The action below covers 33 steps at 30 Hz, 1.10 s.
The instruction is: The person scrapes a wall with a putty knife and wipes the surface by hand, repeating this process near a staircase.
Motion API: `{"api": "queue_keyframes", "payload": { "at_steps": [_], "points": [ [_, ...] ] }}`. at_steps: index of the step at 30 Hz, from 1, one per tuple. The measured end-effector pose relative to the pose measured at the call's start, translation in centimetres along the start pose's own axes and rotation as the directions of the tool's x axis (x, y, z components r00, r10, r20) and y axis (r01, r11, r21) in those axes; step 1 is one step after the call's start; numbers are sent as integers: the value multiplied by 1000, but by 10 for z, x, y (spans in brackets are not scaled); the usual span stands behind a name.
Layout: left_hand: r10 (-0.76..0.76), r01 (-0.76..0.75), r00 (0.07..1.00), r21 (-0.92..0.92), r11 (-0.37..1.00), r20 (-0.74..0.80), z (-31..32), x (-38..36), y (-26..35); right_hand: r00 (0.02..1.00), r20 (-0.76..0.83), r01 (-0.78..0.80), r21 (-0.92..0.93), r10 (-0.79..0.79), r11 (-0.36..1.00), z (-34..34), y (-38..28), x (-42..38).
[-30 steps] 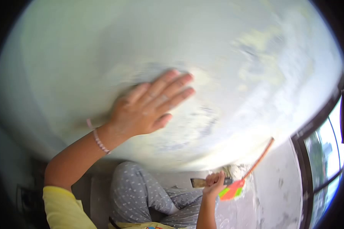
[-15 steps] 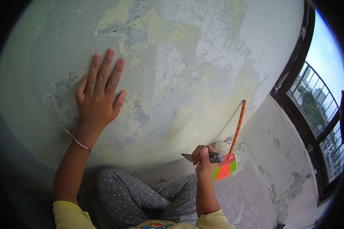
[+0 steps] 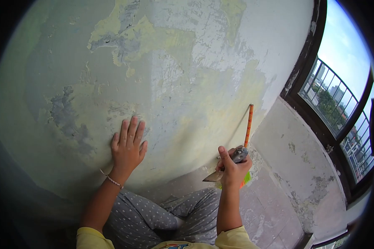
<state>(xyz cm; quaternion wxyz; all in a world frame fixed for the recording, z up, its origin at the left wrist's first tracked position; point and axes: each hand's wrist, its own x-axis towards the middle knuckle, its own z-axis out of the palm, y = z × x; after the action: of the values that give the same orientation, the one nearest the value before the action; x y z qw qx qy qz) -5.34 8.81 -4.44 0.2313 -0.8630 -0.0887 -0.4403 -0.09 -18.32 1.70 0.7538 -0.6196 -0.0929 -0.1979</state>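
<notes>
My left hand (image 3: 129, 143) lies flat against the patchy wall (image 3: 170, 95), its fingers pointing up and slightly spread, with nothing held. On the right, my right hand (image 3: 235, 166) is wrapped round the dark handle of a scraper (image 3: 214, 176), whose pointed metal blade sticks out to the left below the fist. The wall shows peeled paint in yellow-green, grey and white areas. Behind my right hand stands a small broom with an orange handle (image 3: 249, 124); its green and orange bristles are mostly hidden by the hand.
A dark-framed window (image 3: 336, 91) with a railing outside is at the right, above a low scuffed wall (image 3: 295, 153). My crossed legs in dotted grey trousers (image 3: 141, 213) rest on the tiled floor (image 3: 257, 211) below.
My left hand has slid down and to the right along the wall. My right hand has turned and moved slightly up and right, with the scraper blade now angled downward. The view has shifted right.
</notes>
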Motion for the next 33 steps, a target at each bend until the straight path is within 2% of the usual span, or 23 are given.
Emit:
{"api": "queue_keyframes", "payload": {
  "at_steps": [1,3,4,5,8,9,11,12,14,15,17,18,19,20,21,23,25,27,28,30,31,32,33],
  "points": [
    [25,-24,999,-28,999,27,12,-16,13,1000,-4,9,-2,-9,1000,0,-4,3],
    [10,-4,995,-58,998,97,30,-42,45,990,1,129,371,-140,919,-2,-12,11],
    [11,-3,993,-69,998,118,41,-53,62,972,15,205,425,-233,882,4,-20,10],
    [13,-2,990,-82,997,140,52,-63,77,969,10,220,416,-246,883,10,-27,8],
    [3,21,988,-154,988,152,77,-88,115,753,46,547,511,-656,663,28,-43,3],
    [-7,32,990,-172,985,142,79,-89,119,742,56,559,499,-668,662,35,-52,2],
    [99,-35,966,-259,965,239,76,-92,122,473,123,729,502,-873,466,51,-69,-3],
    [87,-20,968,-275,961,236,74,-91,122,462,143,732,496,-875,467,59,-73,-6],
    [78,-19,973,-266,964,215,69,-89,117,345,59,754,578,-937,314,78,-74,-9],
    [68,-9,975,-269,963,210,68,-88,115,335,66,753,580,-940,310,90,-70,-8],
    [80,-3,962,-278,961,263,64,-91,112,179,90,819,539,-980,199,114,-59,-1],
    [73,2,963,-279,960,260,65,-95,112,164,290,814,501,-943,295,119,-56,3],
    [92,53,941,-411,910,325,66,-101,112,113,489,857,393,-865,334,124,-50,13],
    [120,112,915,-529,841,385,67,-105,111,100,521,875,359,-848,324,129,-45,19],
    [111,120,916,-528,840,385,66,-107,111,85,554,892,328,-828,311,134,-43,22],
    [170,28,900,-443,896,402,63,-105,111,108,553,902,294,-826,315,130,-51,23],
    [174,36,889,-445,895,423,62,-104,114,122,541,913,267,-832,307,120,-52,18],
    [176,46,883,-452,891,436,65,-101,120,55,398,805,525,-916,276,112,-51,9],
    [189,38,878,-456,889,440,68,-102,123,28,385,746,606,-923,276,113,-50,8],
    [204,36,869,-470,882,450,71,-105,126,42,458,791,528,-888,310,126,-38,21],
    [190,-7,886,-400,917,422,72,-106,126,69,515,830,445,-855,335,133,-35,26],
    [181,-49,902,-324,945,392,72,-107,125,34,563,834,440,-826,334,135,-39,24],
    [176,-42,901,-325,945,397,75,-106,125,32,568,830,443,-823,338,136,-39,23]
  ]
}}
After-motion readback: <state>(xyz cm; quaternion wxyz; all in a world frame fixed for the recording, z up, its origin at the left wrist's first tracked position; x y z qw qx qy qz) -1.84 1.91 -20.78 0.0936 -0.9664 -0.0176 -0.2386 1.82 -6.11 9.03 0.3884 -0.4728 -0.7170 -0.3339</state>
